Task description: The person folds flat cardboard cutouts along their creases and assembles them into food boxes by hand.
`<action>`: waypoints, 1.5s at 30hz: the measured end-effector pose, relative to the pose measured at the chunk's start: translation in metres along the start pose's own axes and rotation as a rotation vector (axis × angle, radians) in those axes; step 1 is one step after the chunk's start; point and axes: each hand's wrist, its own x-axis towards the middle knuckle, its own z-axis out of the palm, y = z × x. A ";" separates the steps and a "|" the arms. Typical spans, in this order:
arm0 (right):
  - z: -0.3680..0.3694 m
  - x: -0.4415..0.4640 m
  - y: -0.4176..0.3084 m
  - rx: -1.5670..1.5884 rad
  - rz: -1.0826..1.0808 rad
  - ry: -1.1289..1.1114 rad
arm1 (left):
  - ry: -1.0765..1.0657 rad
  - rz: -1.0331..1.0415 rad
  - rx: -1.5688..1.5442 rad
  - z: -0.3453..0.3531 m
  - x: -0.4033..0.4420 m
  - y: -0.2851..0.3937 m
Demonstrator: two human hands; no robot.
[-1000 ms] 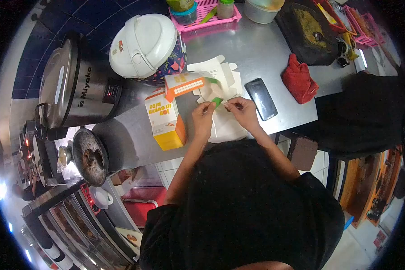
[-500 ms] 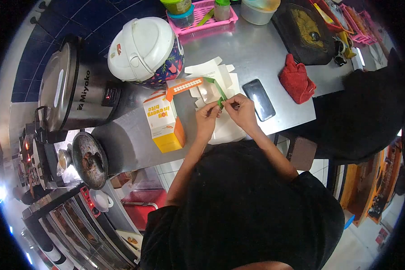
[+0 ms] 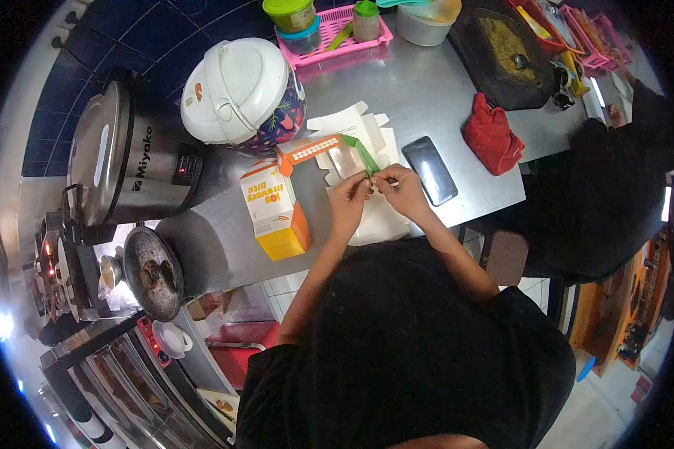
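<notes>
My left hand and my right hand meet over the steel table, fingertips pinched together at the green end of a printed cardboard strip. The strip bends from green to orange and runs left to the top of a white, orange and yellow carton, whose printing faces me upside down. Beneath the strip and my hands lie flat white carton pieces, partly covered. Just right of my right hand rests a black phone. Fingers hide the very tip of the strip.
A white-lidded rice container and a Miyako cooker stand left. Behind are a pink basket and a white tub. A red cloth lies right, near a person in black. A stone mortar sits lower left.
My fingertips have drawn closer together at the strip's green end, and the green part now shows wider. The whole view has shifted slightly; the carton stays in place on the table.
</notes>
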 end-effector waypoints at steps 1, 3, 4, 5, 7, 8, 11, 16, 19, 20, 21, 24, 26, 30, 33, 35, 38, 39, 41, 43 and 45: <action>0.000 -0.003 0.001 0.028 0.020 -0.026 | 0.015 0.021 0.009 0.001 -0.001 -0.001; 0.003 -0.009 0.001 0.068 0.082 -0.075 | 0.025 0.073 0.102 0.000 0.001 -0.006; 0.004 -0.010 0.001 0.089 0.114 -0.100 | 0.030 0.098 0.149 -0.001 0.002 -0.009; 0.002 -0.008 0.000 0.113 0.144 -0.136 | 0.044 0.113 0.188 -0.001 0.002 -0.012; -0.004 -0.005 -0.006 0.164 0.205 -0.211 | 0.073 0.139 0.268 0.000 0.001 -0.006; -0.003 -0.004 -0.005 0.186 0.226 -0.223 | 0.092 0.150 0.314 0.001 -0.001 -0.003; -0.003 0.002 -0.004 0.144 0.224 -0.263 | 0.131 0.122 0.453 0.008 -0.003 0.022; 0.004 0.005 -0.048 -0.294 -0.089 0.111 | 0.110 0.126 0.586 0.011 -0.004 0.024; 0.006 0.013 -0.059 -0.375 -0.260 0.293 | -0.012 0.297 0.584 0.005 0.001 0.020; 0.007 0.016 -0.055 -0.501 -0.306 0.310 | 0.017 0.277 0.488 0.003 0.004 0.020; 0.006 0.018 -0.053 -0.513 -0.343 0.302 | 0.047 0.257 0.392 0.002 0.008 0.027; 0.004 0.016 -0.049 -0.527 -0.430 0.255 | 0.106 0.084 0.215 -0.001 0.024 0.042; 0.005 0.013 -0.048 -0.515 -0.462 0.214 | 0.066 -0.012 0.404 -0.004 0.036 0.052; 0.007 0.017 -0.039 -0.332 -0.420 0.264 | 0.144 -0.007 0.111 0.002 0.039 0.051; 0.007 0.022 -0.034 -0.057 -0.240 0.302 | 0.123 0.164 0.247 0.000 0.035 0.041; 0.006 0.025 -0.032 0.089 -0.095 0.296 | 0.125 0.220 0.339 0.001 0.032 0.039; 0.006 0.025 -0.034 0.199 -0.064 0.284 | 0.119 0.289 0.429 0.004 0.028 0.044; 0.006 0.025 -0.035 0.210 -0.078 0.279 | 0.116 0.308 0.449 0.005 0.027 0.045; 0.006 0.025 -0.037 0.230 -0.109 0.267 | 0.119 0.296 0.432 0.006 0.028 0.040; 0.004 0.026 -0.036 0.206 -0.105 0.253 | 0.117 0.292 0.427 0.006 0.030 0.040; 0.003 0.026 -0.036 0.198 -0.101 0.237 | 0.105 0.292 0.435 0.005 0.029 0.040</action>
